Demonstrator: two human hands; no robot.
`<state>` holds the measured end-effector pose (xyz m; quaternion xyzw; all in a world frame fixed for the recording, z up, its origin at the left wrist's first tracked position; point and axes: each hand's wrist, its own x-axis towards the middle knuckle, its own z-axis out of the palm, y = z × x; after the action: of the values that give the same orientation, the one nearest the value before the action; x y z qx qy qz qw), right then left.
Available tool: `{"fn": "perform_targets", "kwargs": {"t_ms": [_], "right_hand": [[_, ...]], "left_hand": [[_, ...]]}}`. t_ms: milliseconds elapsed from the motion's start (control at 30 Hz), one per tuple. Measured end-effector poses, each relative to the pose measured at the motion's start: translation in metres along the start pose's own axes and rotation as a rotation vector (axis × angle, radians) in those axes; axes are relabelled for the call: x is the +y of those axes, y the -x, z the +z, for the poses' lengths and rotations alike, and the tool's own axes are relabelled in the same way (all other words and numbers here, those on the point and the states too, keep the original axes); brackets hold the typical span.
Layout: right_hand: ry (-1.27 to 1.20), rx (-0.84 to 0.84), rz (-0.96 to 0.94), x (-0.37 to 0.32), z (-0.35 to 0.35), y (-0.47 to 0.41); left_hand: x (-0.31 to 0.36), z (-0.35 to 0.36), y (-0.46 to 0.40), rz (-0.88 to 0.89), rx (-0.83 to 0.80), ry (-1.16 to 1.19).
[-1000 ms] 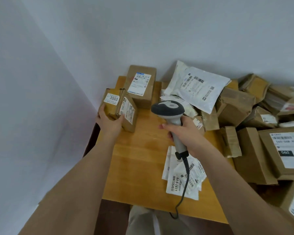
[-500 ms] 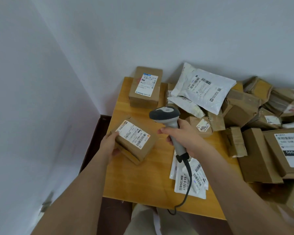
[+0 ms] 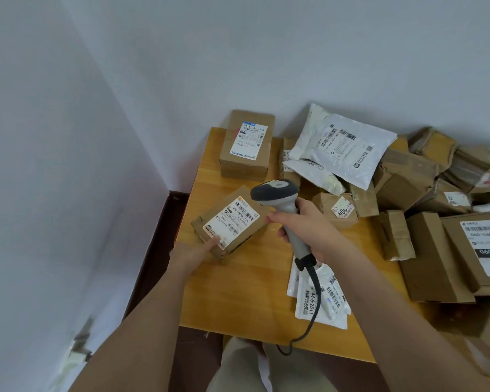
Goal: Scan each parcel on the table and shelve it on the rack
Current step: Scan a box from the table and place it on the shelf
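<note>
Cardboard parcel (image 3: pixel 231 220) steadied by left hand (image 3: pixel 194 251) at nine o'clock; right hand (image 3: pixel 309 232), gripping scanner (image 3: pixel 277 193), may misread the tilted label.

Soft, even indoor light, moderately bright; faint shadows under parcels on the counter (image 3: pixel 246 292). Wide-angle bending at edges. Lower-left corner smeared with motion blur.

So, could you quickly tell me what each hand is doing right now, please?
Left hand: fingers rest on the near end of the small labelled box, steadying it; no full grip visible.
Right hand: closed around the barcode scanner.
</note>
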<state>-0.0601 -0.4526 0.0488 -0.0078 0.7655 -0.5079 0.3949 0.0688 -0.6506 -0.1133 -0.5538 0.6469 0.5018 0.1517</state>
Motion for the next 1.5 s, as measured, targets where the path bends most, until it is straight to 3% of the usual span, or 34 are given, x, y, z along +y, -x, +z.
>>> {"fn": "perform_targets", "kwargs": {"t_ms": [100, 167, 233, 400, 533, 800, 1500], "right_hand": [[-0.010, 0.009, -0.002, -0.003, -0.003, 0.003], [-0.019, 0.002, 0.002, -0.003, -0.006, 0.006], [-0.065, -0.005, 0.009, -0.002, -0.010, 0.009], [-0.154, -0.047, 0.031, -0.002, -0.021, 0.015], [-0.166, -0.074, 0.034, -0.004, -0.030, 0.023], [-0.047, -0.237, -0.018, -0.014, -0.048, 0.050], [-0.011, -0.214, -0.091, -0.042, -0.062, 0.086]], "left_hand": [[0.011, 0.003, -0.004, 0.264, 0.193, -0.110], [0.017, 0.006, -0.005, 0.418, 0.154, -0.128], [0.022, 0.011, -0.001, 0.449, 0.096, -0.130], [0.033, 0.033, 0.021, 0.238, -0.046, -0.239], [0.036, 0.066, 0.034, 0.066, -0.114, -0.080], [0.037, 0.082, 0.033, 0.037, -0.082, -0.020], [0.045, 0.088, 0.035, -0.055, -0.055, 0.044]]}}
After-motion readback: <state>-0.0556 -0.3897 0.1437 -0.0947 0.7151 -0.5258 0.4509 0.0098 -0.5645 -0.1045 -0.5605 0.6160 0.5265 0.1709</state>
